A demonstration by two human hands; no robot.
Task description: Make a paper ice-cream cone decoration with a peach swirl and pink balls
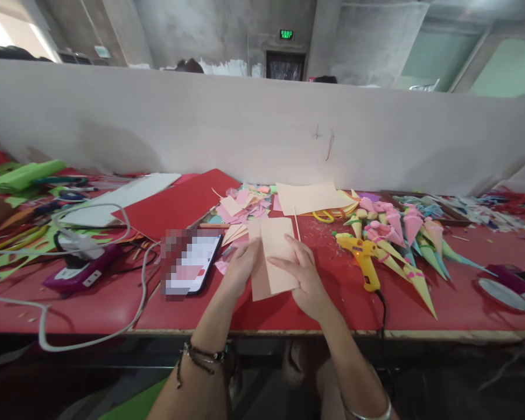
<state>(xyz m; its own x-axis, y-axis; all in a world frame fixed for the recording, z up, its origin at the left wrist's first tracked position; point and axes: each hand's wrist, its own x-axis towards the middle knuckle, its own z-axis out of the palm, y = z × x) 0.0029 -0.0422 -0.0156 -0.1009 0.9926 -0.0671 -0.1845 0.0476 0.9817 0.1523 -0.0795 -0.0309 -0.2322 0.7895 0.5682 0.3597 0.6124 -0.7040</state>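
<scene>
A folded sheet of pale peach paper [276,277] is held between my two hands, above the near middle of the red tabletop. My left hand [241,268] grips its left side, with the fingertips partly hidden by the paper. On the right side, my right hand [307,280] has its fingers over the front face and pinches the edge. A thin pale stick [296,224] rises beside the right index finger; whether that hand holds it, I cannot tell. To the left of my left hand lies a phone [192,262], its screen lit and partly blurred.
At right lie a yellow glue gun [363,256] and many paper cones [420,286]. Behind are paper scraps [245,204], a larger peach sheet [308,197] and yellow-handled scissors [324,216]. Red card [175,201], a purple power strip [81,271] and white cable [142,286] occupy the left.
</scene>
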